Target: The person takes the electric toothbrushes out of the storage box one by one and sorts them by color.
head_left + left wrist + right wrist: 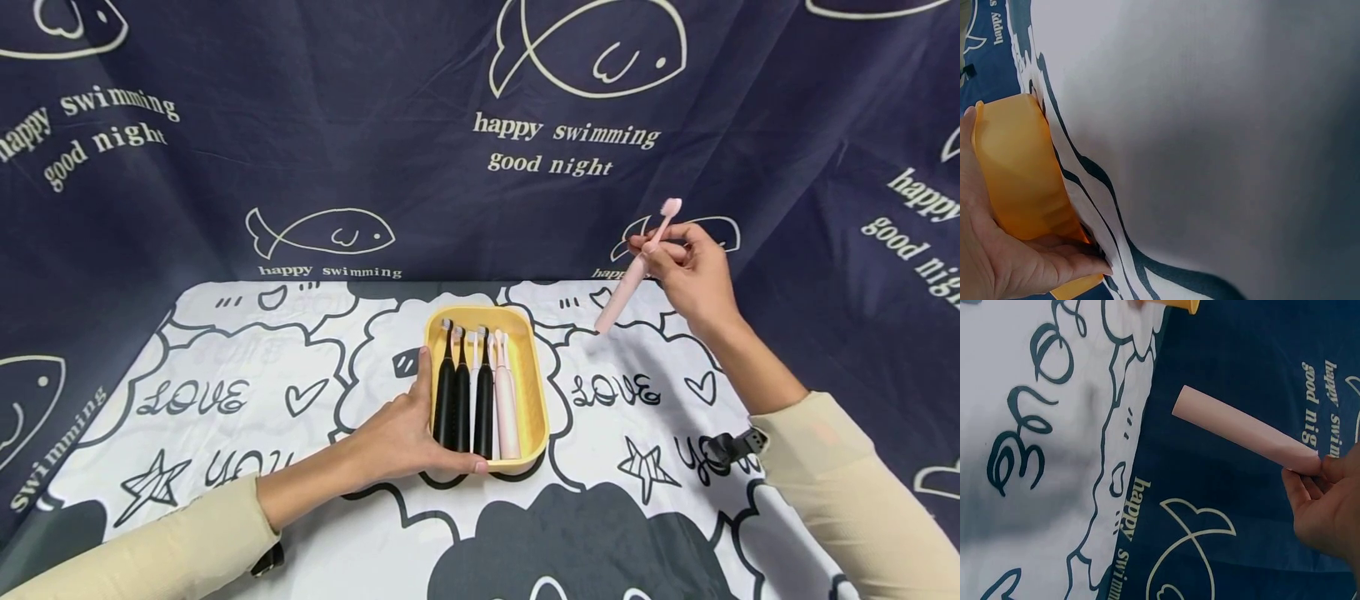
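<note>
A yellow tray (534,400) stands on the cloth, holding several electric toothbrushes side by side. Three are black (445,400); a pink one (507,412) lies at the right of the row, and paler ones show partly hidden between them. My left hand (401,433) holds the tray at its near left corner, thumb along the front wall and fingers along the left side. Up to the right, clear of the cloth, my right hand (693,271) pinches another pink toothbrush (626,292) near its neck. Its brush head points up and its handle slants down to the left.
A white cloth with black cartoon drawings (247,358) covers the table. Behind it and at both sides hangs a dark blue curtain (420,125) printed with fish and words. A dark strap end (738,446) sticks out at the right cuff.
</note>
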Available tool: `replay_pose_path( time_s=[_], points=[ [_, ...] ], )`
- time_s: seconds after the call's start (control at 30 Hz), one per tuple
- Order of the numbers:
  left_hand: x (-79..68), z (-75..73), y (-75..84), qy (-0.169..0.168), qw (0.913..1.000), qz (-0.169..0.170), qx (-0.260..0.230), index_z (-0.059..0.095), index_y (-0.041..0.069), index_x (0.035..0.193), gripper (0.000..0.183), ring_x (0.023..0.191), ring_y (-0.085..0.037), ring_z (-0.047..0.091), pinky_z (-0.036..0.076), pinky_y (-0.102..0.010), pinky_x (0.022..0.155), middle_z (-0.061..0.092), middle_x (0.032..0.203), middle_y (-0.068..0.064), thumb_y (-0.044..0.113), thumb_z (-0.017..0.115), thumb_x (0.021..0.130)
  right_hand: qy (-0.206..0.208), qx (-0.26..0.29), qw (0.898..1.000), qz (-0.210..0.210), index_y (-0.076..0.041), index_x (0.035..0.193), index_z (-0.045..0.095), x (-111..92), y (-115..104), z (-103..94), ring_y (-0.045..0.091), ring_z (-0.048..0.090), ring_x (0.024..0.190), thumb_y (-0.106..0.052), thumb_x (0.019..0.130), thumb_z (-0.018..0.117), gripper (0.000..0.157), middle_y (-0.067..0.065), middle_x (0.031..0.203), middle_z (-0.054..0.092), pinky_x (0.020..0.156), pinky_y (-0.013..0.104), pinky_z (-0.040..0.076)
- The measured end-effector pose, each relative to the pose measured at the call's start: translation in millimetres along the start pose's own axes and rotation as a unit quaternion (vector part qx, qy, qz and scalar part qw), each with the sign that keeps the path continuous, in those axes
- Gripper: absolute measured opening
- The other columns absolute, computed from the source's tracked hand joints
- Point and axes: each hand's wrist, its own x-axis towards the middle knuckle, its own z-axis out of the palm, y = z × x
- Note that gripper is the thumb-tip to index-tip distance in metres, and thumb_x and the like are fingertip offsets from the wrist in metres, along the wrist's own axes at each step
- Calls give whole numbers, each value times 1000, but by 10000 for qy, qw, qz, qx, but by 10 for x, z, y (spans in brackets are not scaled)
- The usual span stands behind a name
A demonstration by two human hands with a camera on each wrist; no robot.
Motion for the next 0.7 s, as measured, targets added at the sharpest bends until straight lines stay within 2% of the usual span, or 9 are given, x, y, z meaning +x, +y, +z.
replay_pose_path(
  time_s=[0.23,0.53,0.7],
  points=[
    [-3,-1,4,13,10000,51,5,-36,32,171,182,134,-25,68,56,-49,115,63,158,-27,91,94,59,187,-219,9996,-38,-8,113,57,60,82,-117,-6,80,100,5,112,60,14,-18,100,86,90,10,59],
    [-14,1,21,-6,10000,-26,38,-33,30,173,182,133,-26,68,56,-50,115,62,160,-27,91,94,59,554,-508,9972,25,-12,114,58,122,187,-271,-6,79,98,4,113,61,16,-21,100,84,86,9,59],
    [-15,-3,20,8,10000,-32,37,-32,28,174,182,133,-25,68,56,-49,115,61,160,-26,92,94,58,725,-980,9925,-23,-14,114,60,174,224,-347,-9,77,96,3,112,63,17,-26,98,82,84,7,58]
  ],
)
